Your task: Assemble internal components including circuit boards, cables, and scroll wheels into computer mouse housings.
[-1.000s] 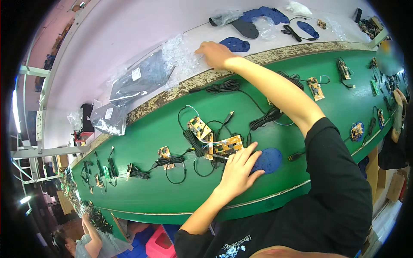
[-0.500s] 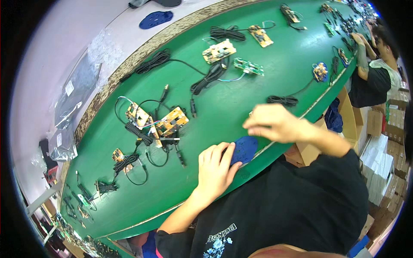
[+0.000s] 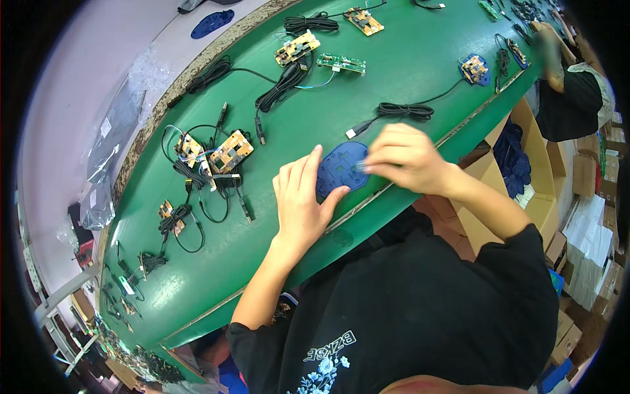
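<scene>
Steadying the blue plate (image 3: 340,169) mid-frame, likely against slipping, your wide-spread left hand (image 3: 298,197) grips its edge while your right hand (image 3: 408,157) pinches a small pale piece (image 3: 361,167).

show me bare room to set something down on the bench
The green bench is bare between the green board and board-topped blue disc, and between the left forearm and tangled black cables. Crowded: among those cables, and around the blue plate.

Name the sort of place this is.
Probably an electronics assembly workshop: a long green workbench carries several exposed circuit boards, and bundled black cables lie among them.
</scene>
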The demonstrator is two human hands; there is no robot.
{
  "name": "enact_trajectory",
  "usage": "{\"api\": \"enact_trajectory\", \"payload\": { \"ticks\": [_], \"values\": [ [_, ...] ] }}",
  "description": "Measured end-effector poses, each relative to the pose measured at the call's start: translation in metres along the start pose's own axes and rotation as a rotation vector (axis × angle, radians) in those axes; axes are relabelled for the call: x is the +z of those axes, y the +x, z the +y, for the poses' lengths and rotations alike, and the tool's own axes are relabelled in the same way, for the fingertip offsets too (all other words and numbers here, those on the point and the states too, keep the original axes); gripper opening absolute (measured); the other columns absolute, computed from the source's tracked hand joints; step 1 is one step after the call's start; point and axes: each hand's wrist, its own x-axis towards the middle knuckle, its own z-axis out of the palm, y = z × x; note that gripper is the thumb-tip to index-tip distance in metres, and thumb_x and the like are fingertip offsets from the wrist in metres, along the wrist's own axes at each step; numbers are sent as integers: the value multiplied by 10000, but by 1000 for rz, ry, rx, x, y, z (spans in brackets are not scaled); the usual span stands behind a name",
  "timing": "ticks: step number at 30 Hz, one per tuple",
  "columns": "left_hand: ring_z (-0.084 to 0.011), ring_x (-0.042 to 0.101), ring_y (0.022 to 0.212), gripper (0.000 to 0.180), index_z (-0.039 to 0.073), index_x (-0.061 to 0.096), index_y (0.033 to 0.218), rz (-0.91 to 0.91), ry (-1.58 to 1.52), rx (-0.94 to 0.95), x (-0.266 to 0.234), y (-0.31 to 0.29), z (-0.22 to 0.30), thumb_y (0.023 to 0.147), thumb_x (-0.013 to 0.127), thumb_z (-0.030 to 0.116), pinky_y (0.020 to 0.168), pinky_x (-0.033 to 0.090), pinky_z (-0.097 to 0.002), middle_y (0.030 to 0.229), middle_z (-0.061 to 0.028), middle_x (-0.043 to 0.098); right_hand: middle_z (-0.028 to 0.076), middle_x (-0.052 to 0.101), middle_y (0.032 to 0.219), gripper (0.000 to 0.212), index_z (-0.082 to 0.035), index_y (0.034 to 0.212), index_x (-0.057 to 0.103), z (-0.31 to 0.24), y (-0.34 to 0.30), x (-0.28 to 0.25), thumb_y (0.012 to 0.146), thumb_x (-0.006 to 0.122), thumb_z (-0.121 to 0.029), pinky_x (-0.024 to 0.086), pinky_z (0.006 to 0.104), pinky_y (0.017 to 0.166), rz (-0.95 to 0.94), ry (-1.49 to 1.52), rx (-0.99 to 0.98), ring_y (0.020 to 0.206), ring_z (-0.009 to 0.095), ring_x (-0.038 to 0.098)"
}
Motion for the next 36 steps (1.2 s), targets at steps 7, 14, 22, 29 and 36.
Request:
{"api": "enact_trajectory", "payload": {
  "ticks": [7, 14, 22, 29, 36],
  "values": [
    [-289, 572, 1109, 799, 15, 539, 1396, 40, -24, 44, 2, -2, -5, 710, 893, 218, 971, 409, -410, 1196, -98, 653, 18, 622, 860, 132, -86, 892, 720, 6, 22, 25, 774, 768, -117, 440, 363, 750, -156, -39, 24, 829, 221, 589],
    [-316, 561, 1147, 755, -15, 550, 1378, -15, -44, 6, -1, -4, -3, 746, 870, 244, 1000, 405, -431, 1272, -136, 633, 111, 691, 915, 191, -41, 928, 708, 43, 76, -37, 807, 736, -186, 529, 371, 810, 244, 38, 212, 875, 276, 655],
    [-296, 571, 1125, 746, 7, 556, 1371, 71, -70, 58, 5, -6, -9, 732, 882, 212, 981, 411, -422, 1209, -114, 650, 186, 663, 1097, 870, -17, 1482, 436, 162, 149, -93, 796, 776, -430, 559, 413, 810, -163, -396, 617, 906, 298, 664],
    [-328, 551, 1176, 761, -1, 528, 1400, 49, -108, 82, 5, -5, -13, 757, 869, 219, 1032, 396, -445, 1262, -152, 626, 74, 672, 1102, 491, -59, 1395, 575, -2, 216, -177, 940, 559, -243, 589, 325, 669, -131, 377, 500, 795, 145, 630],
    [-404, 375, 1418, 967, -45, 355, 1509, 759, 8, 269, -82, 31, 5, 764, 885, 269, 1160, 300, -510, 1489, -248, 443, 144, 714, 939, 340, 29, 1160, 692, -195, 284, -172, 928, 615, -208, 596, 323, 699, -460, 360, 78, 751, 241, 699]
  ]
}}
